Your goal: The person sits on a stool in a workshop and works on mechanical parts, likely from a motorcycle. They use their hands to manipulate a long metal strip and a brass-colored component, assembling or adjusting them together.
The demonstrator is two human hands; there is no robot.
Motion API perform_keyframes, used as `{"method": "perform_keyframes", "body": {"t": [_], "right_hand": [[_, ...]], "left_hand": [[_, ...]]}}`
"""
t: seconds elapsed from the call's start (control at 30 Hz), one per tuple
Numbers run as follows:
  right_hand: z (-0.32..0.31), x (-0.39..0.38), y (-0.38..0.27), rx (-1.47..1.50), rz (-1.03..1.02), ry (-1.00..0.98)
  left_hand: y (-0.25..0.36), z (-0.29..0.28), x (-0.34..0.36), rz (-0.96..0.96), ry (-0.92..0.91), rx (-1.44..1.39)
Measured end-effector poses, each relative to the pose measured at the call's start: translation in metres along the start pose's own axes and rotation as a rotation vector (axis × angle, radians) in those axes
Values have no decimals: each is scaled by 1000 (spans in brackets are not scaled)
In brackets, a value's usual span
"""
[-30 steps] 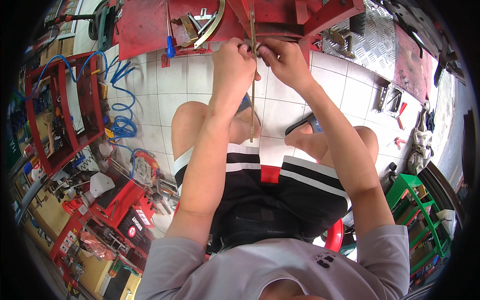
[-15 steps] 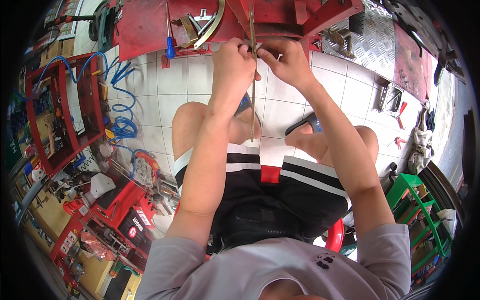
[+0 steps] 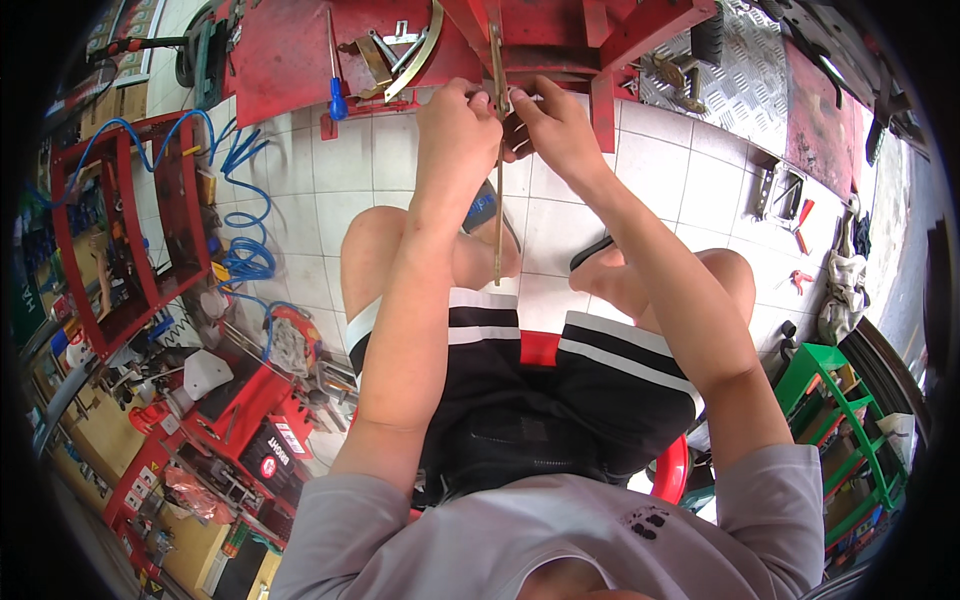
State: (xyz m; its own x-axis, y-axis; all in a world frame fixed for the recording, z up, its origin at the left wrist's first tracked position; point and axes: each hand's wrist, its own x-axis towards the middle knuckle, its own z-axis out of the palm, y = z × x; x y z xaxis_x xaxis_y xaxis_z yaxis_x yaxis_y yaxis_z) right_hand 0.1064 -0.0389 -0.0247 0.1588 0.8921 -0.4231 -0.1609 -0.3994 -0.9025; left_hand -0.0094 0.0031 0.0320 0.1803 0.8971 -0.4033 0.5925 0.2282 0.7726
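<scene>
A long thin brass-coloured metal strip [image 3: 497,170] hangs down from the red machine frame [image 3: 560,30] in front of me. My left hand [image 3: 458,120] grips the strip near its top. My right hand [image 3: 548,125] is closed beside it on a small part [image 3: 527,99] by the strip; what it pinches is too small to tell. I sit on a red stool [image 3: 672,468] with my knees apart over a white tiled floor [image 3: 380,170].
A blue-handled screwdriver [image 3: 336,90] and a curved metal piece [image 3: 420,50] lie on the red frame. Blue coiled hose [image 3: 245,250] and a red rack [image 3: 120,230] stand at left, a red tool cart [image 3: 250,420] lower left, green shelves [image 3: 830,400] right, loose tools [image 3: 795,215] on the tiles.
Both hands stay on the strip; they have shifted only slightly, with small finger movement at its top.
</scene>
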Motion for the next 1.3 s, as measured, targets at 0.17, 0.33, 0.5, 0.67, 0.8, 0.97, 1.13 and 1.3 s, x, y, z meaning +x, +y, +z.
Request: {"method": "perform_keyframes", "body": {"t": [0.17, 0.33, 0.5, 0.67, 0.8, 0.97, 1.13, 1.3], "right_hand": [[21, -31, 0, 452, 106, -65], [31, -36, 7, 331, 47, 16], [25, -29, 16, 244, 84, 16], [24, -14, 30, 132, 95, 84], [27, -21, 18, 128, 125, 69], [19, -29, 1, 189, 84, 6], [16, -23, 11, 60, -6, 15], [15, -27, 5, 23, -28, 37]], "left_hand": [[-20, -3, 15, 118, 56, 268], [-14, -12, 18, 37, -32, 308], [-23, -29, 31, 82, 123, 292], [-17, -26, 35, 28, -32, 146], [-38, -16, 47, 55, -114, 76], [-26, -4, 41, 154, -32, 292], [-28, -8, 47, 78, -118, 232], [-22, -8, 45, -24, -203, 122]]}}
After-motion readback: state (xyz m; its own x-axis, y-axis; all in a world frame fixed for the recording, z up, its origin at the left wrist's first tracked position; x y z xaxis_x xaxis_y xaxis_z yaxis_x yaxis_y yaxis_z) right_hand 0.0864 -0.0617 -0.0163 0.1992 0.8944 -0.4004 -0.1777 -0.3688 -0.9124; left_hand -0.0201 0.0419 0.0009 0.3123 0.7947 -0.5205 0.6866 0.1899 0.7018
